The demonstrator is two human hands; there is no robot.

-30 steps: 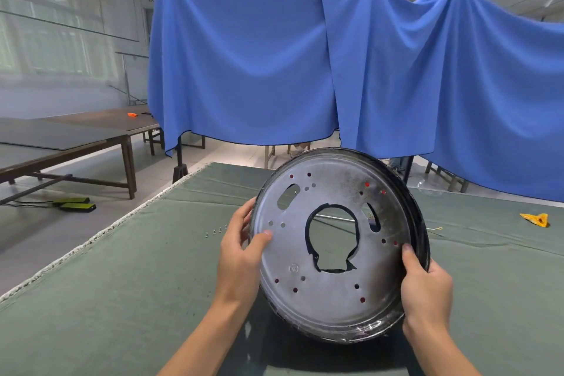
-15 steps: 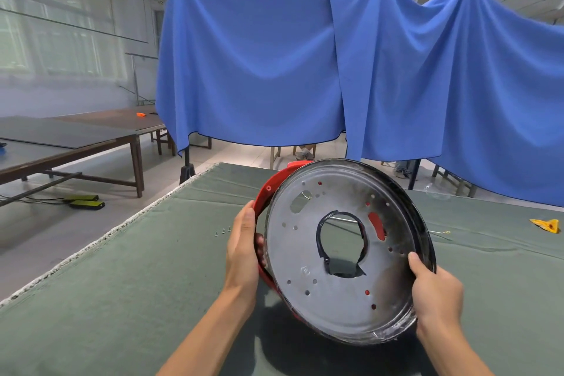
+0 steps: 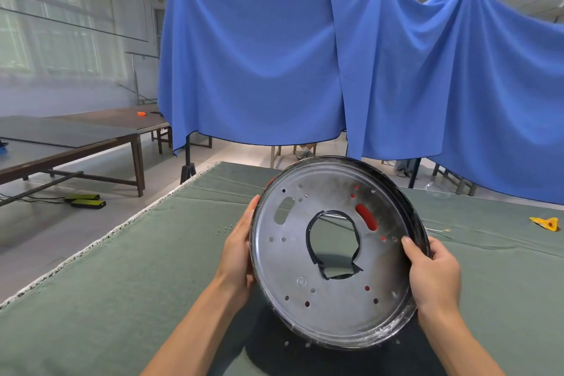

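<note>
shows round metal disc (image 3: 335, 308) low over green desk (image 3: 122, 284); flat face toward viewer, top leaning away, notch of central opening pointing down. gripped at left rim by left hand (image 3: 236, 253), at right rim by right hand (image 3: 433, 272), fingers curled round edge.

Open passage over felt (image 3: 122, 284) left of disc (image 3: 335, 302); small screws (image 3: 225, 230), perhaps four, lie there; yellow scrap (image 3: 546, 223) far right.

green-covered table (image 3: 122, 284) bears small screws (image 3: 224, 231) and a yellow scrap (image 3: 546, 223) far right.
</note>
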